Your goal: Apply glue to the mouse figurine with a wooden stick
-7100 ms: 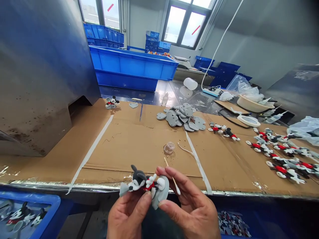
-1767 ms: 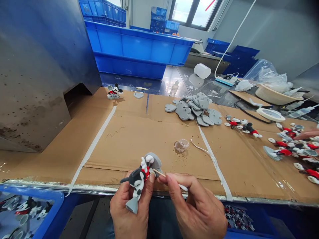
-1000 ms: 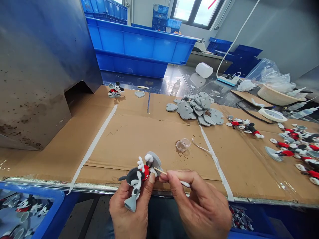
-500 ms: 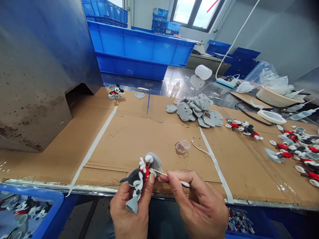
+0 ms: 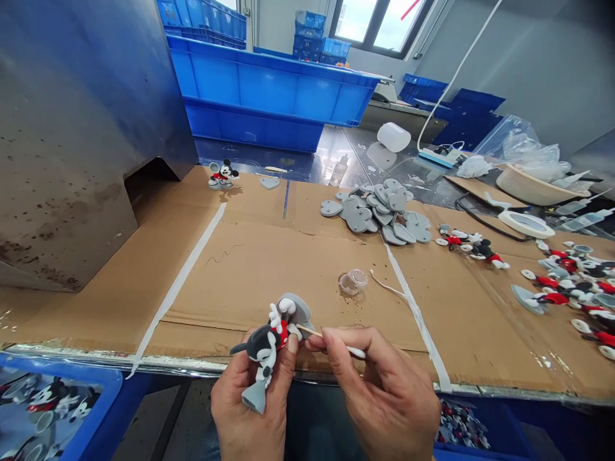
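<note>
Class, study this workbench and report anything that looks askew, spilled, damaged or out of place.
A white tub lies tipped on its side on the shiny table beyond the cardboard. Near the small clear cup, a tape strip curls loose off the cardboard. Left hand's figurine and right hand's stick look normal.

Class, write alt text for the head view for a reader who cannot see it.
A left hand holds a mouse figurine while the right hand aims a thin stick at it, above a cardboard-covered bench bearing grey bases.

Toy factory workshop, stacked blue crates (image 5: 269,96), rows of identical figurines (image 5: 567,285), cardboard-covered bench (image 5: 250,262)
</note>
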`<state>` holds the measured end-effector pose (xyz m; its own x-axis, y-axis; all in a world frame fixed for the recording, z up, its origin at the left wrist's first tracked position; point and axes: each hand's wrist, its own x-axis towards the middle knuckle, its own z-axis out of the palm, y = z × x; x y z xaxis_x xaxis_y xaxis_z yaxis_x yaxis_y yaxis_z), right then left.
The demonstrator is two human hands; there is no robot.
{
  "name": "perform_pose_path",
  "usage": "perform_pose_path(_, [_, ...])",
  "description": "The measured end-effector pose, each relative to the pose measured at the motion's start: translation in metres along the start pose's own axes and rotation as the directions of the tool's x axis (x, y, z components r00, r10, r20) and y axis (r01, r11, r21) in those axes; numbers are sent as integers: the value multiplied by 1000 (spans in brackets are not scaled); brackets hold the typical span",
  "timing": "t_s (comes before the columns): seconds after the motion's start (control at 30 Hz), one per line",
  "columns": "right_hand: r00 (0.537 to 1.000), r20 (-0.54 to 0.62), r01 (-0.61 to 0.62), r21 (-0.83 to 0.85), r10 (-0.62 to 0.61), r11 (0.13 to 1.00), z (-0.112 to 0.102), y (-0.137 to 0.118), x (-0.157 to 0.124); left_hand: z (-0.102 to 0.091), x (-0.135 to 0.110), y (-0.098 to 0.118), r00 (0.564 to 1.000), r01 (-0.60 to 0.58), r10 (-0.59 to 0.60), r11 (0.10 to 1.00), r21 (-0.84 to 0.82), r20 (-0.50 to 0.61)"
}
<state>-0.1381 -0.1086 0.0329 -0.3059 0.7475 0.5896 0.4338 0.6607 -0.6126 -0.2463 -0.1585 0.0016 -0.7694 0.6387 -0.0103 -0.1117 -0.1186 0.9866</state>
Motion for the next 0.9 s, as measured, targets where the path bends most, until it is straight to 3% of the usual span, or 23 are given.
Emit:
perform_pose_path(0.43, [998,16,59,-66,-58,996,0,2,3,2,-2,2,999,-40,41,998,38,-27])
perform_pose_path(0.77, [962,123,262,-144,-245,954,-10,-1,11,1,-3,2,990,-142,141,985,100,20])
perform_pose_path(0.9, [952,169,282,-167,-254,945,-13,-3,13,3,-2,1,987,-162,161,979,125,21])
